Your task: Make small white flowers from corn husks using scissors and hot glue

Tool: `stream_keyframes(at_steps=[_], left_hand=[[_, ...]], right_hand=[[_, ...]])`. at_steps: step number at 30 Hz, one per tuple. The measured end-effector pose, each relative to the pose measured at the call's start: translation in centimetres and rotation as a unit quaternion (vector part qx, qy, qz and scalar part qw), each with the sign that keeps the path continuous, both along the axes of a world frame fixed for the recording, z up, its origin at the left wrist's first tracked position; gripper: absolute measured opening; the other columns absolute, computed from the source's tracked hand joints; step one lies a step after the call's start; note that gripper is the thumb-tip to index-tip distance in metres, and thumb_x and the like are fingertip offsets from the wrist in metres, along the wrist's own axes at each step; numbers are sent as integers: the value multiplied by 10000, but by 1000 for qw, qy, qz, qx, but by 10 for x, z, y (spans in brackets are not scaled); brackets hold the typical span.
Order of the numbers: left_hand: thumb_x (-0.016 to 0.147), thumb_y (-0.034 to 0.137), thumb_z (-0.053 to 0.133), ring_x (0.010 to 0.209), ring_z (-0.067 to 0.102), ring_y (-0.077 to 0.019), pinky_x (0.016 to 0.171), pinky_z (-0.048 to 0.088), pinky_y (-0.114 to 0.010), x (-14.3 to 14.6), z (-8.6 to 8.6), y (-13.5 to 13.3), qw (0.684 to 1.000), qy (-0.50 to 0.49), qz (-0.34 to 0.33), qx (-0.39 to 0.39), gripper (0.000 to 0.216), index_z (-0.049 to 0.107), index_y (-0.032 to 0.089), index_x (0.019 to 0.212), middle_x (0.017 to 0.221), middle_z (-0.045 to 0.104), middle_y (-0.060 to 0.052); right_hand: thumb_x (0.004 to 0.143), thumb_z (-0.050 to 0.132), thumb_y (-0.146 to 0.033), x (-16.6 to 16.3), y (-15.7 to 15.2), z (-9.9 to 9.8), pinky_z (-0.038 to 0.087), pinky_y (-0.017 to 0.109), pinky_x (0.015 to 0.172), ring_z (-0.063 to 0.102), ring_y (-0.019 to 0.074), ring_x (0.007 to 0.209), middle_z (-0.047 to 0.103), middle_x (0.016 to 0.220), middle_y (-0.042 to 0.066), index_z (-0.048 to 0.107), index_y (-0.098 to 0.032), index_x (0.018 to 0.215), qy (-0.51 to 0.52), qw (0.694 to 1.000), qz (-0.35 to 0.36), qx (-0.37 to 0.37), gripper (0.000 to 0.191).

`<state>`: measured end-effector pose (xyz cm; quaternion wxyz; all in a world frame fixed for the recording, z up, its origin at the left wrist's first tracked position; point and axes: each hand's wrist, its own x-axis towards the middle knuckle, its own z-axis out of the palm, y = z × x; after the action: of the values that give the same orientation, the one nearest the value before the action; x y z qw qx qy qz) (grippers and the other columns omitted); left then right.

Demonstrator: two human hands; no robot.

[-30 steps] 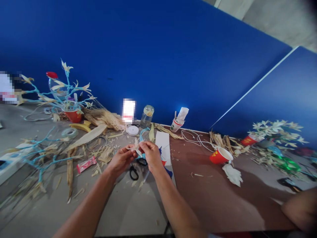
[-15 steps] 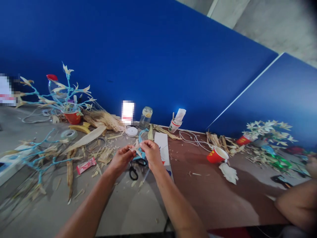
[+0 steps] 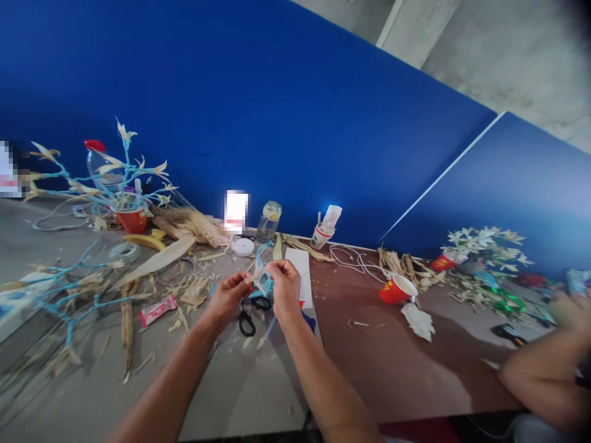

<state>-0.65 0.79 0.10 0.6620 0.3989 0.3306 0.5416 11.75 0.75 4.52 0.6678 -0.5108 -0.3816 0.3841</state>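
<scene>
A small flower of pale dried husk strips [image 3: 259, 277] is held up over the table between my hands. My left hand [image 3: 231, 295] pinches it from the left, thumb against fingertips. From the other side, the closed fingers of my right hand [image 3: 285, 284] grip its petals. Light-blue tape or paper [image 3: 266, 248] shows just behind the flower; whether it joins the flower is unclear. Below my hands lie black-handled scissors [image 3: 247, 323], their blades mostly hidden. A white card [image 3: 302, 267] lies beyond my right hand.
At left, a red cup [image 3: 130, 219] bears blue-wrapped branches with husk flowers. Husk scraps [image 3: 192, 289], a candy wrapper [image 3: 157, 309] and a white roll [image 3: 242, 247] lie around. A glass jar [image 3: 269, 221] stands behind. A red cup [image 3: 398, 289] leans at right, near another person's arm [image 3: 549, 369].
My right hand has shifted slightly right, farther from the left, and the petals between them look more spread. The view has turned a little right, showing more of the other person's arm.
</scene>
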Motion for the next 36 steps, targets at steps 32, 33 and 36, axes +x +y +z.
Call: stream_keyframes(at_steps=[32, 33, 36], left_hand=[[612, 170, 768, 542, 513, -94, 584, 439, -225, -1, 0, -1, 984, -164, -43, -49, 196, 639, 140, 756, 567, 554, 8], [612, 170, 768, 543, 513, -95, 583, 438, -224, -1, -1, 0, 984, -167, -44, -47, 198, 639, 141, 759, 564, 551, 9], [608, 169, 769, 533, 506, -92, 575, 433, -224, -1, -2, 1, 983, -174, -42, -48, 204, 635, 139, 760, 558, 545, 14]], right_hand=[[732, 550, -197, 89, -44, -43, 421, 280, 767, 590, 202, 848, 574, 947, 112, 625, -135, 939, -610, 761, 129, -179, 229], [732, 553, -200, 91, -44, -44, 422, 280, 765, 587, 202, 844, 578, 935, 109, 631, -138, 927, -599, 772, 126, -169, 219], [741, 556, -217, 99, -47, -45, 422, 286, 777, 573, 199, 858, 595, 918, 93, 649, -157, 926, -530, 833, 104, -117, 216]])
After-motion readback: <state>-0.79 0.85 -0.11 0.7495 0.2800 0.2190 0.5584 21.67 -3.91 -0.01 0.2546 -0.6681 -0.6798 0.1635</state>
